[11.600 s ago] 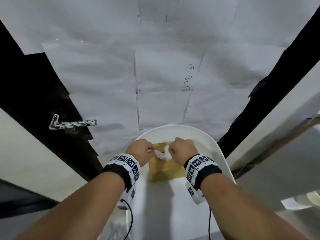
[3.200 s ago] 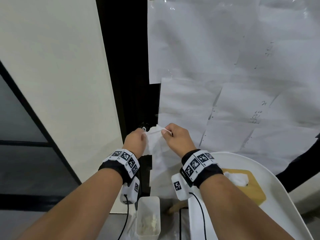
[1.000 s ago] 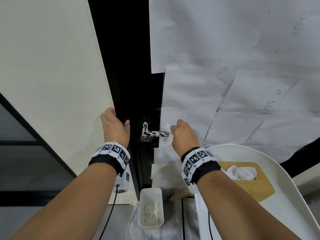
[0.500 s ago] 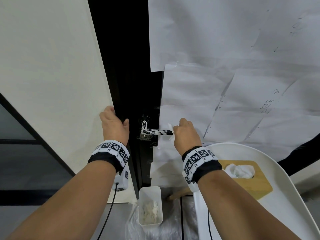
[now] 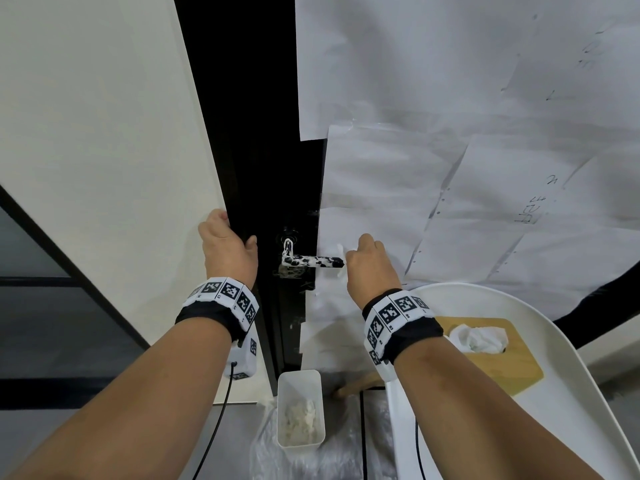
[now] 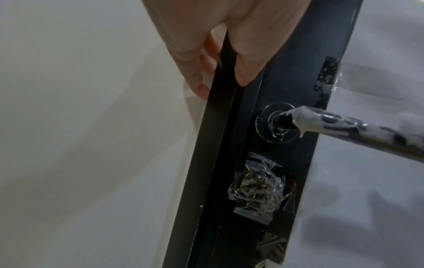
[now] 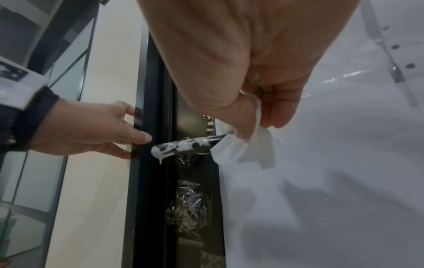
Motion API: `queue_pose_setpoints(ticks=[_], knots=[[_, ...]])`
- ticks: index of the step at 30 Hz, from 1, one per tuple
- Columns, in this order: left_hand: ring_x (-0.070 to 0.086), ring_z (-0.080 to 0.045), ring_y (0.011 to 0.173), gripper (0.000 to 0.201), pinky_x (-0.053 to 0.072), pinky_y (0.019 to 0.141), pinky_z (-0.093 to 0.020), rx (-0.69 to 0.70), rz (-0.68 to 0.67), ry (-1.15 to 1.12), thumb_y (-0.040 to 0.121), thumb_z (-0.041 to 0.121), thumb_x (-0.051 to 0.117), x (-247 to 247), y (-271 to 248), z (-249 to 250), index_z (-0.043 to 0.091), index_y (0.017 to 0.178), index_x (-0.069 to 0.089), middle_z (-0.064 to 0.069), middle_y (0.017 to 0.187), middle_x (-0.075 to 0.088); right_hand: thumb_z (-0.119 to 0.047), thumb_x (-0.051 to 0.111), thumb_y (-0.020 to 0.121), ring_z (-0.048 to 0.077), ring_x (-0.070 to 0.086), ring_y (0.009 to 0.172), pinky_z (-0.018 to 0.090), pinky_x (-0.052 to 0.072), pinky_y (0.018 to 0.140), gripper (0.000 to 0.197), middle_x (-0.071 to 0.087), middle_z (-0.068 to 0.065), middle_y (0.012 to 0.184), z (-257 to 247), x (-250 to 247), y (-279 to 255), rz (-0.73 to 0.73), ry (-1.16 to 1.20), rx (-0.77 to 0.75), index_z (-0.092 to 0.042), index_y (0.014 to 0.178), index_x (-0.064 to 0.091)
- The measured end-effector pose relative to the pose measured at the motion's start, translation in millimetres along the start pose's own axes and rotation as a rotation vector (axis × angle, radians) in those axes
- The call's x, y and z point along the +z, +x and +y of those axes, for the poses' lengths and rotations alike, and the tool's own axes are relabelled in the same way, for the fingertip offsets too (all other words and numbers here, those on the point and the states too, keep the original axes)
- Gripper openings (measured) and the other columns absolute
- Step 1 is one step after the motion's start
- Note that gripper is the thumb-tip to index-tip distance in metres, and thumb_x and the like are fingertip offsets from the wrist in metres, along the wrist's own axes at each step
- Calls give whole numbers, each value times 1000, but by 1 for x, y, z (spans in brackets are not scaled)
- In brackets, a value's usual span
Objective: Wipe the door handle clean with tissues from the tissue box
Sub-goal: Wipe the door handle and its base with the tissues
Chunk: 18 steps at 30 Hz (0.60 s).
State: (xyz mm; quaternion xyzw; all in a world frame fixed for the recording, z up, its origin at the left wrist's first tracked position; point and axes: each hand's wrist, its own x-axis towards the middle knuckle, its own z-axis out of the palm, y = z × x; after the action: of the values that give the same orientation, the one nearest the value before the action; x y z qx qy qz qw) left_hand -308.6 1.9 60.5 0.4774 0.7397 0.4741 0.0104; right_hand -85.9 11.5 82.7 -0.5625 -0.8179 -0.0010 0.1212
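The black lever door handle is smeared with white paste, which drips near its pivot. My right hand pinches a white tissue between thumb and fingers, and the tissue wraps the handle's free end. My left hand grips the black door edge, thumb on one side and fingers on the other. The wooden-topped tissue box lies at lower right with a tissue sticking out of it.
White paper sheets cover the door to the right of the handle. A plastic-wrapped lock sits under the handle. A white bin holding used tissues stands on plastic sheeting on the floor. The box rests on a white rounded seat.
Earlier both hands pulled a tissue from the box and carried it to the door. Since then the left hand has gripped the door edge. The right hand barely moved in the last second.
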Motion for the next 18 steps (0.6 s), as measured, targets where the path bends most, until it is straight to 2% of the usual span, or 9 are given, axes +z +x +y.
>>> queue_pose_setpoints(ticks=[9, 12, 18], knots=[[53, -31, 98, 59, 51, 82, -39, -9, -13, 2, 81, 8, 69, -1, -1, 2, 4, 128, 34, -18, 124, 38, 11, 41, 82, 29, 47, 95, 30, 36, 66, 23, 48, 14, 107, 5, 1, 0, 11, -16, 33, 0, 91, 59], [54, -31, 98, 59, 51, 82, -40, -12, -8, 3, 81, 8, 68, -2, -2, 2, 5, 129, 34, -17, 125, 38, 14, 41, 77, 29, 45, 97, 30, 36, 68, 29, 45, 15, 109, 4, 2, -2, -2, -18, 1, -2, 93, 59], [53, -31, 97, 59, 49, 79, -38, -4, -8, 22, 81, 8, 69, -2, -2, 3, 5, 128, 34, -18, 123, 39, 13, 43, 80, 28, 47, 95, 30, 34, 64, 22, 48, 12, 105, 6, 5, 5, -30, -29, -15, -1, 84, 60]])
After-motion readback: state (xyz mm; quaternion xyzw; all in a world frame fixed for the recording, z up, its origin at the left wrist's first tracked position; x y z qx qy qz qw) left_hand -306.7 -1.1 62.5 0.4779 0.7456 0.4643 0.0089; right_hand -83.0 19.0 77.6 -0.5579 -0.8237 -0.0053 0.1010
